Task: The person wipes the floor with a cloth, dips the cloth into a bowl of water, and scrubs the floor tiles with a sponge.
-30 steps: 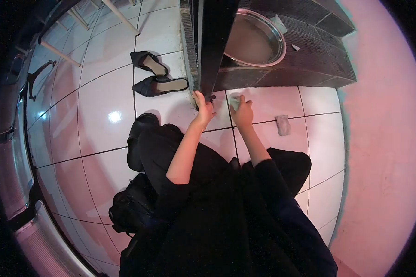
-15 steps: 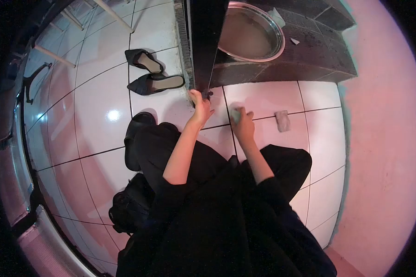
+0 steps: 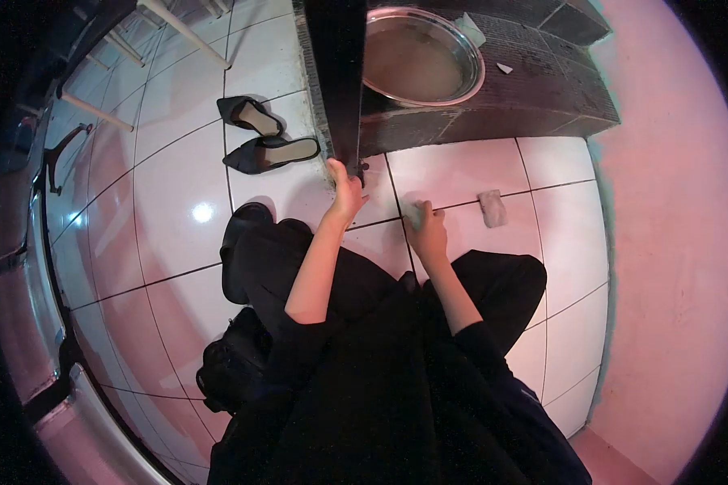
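Note:
My left hand (image 3: 346, 196) is at the near, lower end of a tall black door-like panel (image 3: 337, 89). Its thumb lies along one side of the panel and the fingers bend round the other, closed on its edge. To the right, my right hand (image 3: 429, 233) is low over the tiles, its fingers curled on a small pale greenish piece (image 3: 415, 215); whether this is cloth or sponge I cannot tell. A greyish folded cloth (image 3: 492, 208) lies on the floor beyond my right hand.
A metal basin (image 3: 478, 77) of cloudy water stands on a dark tiled step (image 3: 493, 121), with white scraps beside it. Black slip-on shoes (image 3: 255, 153) sit left of the panel. A black bag (image 3: 230, 360) is by my leg, and a pink wall (image 3: 671, 242) rises at right.
The view has shifted slightly, so the panel and basin appear farther left. My right hand, blurred before, is now sharper and a little lower. My left hand stays at the panel's edge.

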A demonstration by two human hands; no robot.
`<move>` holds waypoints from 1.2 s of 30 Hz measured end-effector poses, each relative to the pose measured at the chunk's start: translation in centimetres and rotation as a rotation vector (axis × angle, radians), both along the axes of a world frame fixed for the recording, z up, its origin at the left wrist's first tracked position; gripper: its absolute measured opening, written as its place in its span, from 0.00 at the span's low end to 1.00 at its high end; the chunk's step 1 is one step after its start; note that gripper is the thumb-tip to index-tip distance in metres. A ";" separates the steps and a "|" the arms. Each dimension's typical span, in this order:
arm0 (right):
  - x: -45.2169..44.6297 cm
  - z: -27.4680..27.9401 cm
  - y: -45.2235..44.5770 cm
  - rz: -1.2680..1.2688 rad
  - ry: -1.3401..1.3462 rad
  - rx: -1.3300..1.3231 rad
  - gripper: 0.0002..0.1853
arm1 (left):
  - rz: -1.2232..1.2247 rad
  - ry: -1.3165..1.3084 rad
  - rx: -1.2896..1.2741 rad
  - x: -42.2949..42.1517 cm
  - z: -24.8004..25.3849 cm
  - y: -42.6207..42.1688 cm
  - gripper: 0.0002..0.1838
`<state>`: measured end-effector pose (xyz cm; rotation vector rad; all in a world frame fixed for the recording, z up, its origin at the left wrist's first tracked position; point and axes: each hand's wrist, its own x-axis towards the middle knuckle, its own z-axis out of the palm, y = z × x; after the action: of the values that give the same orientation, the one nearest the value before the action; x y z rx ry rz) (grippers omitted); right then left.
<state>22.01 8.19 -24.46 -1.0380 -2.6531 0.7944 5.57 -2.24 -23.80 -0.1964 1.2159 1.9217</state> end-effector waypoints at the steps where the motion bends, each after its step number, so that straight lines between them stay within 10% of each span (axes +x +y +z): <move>1: 0.4 0.2 -0.1 -0.024 0.001 -0.018 0.24 | 0.003 -0.002 0.006 0.0 -0.1 0.0 0.58; 10: -7.9 -0.3 3.3 -0.014 -0.018 0.009 0.27 | -0.274 0.082 0.173 -0.9 -1.3 -1.2 0.59; 24: 1.1 0.3 0.8 -0.036 -0.086 -0.048 0.26 | -0.080 0.089 -0.019 0.0 0.7 -0.2 0.60; 36: -9.7 -0.3 5.5 -0.049 0.004 0.024 0.29 | -0.108 0.055 0.032 -0.2 1.0 -0.7 0.61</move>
<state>12.27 13.67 -24.79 -1.0904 -2.6167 0.7516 5.39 -2.89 -22.79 -0.0607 1.2067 1.8619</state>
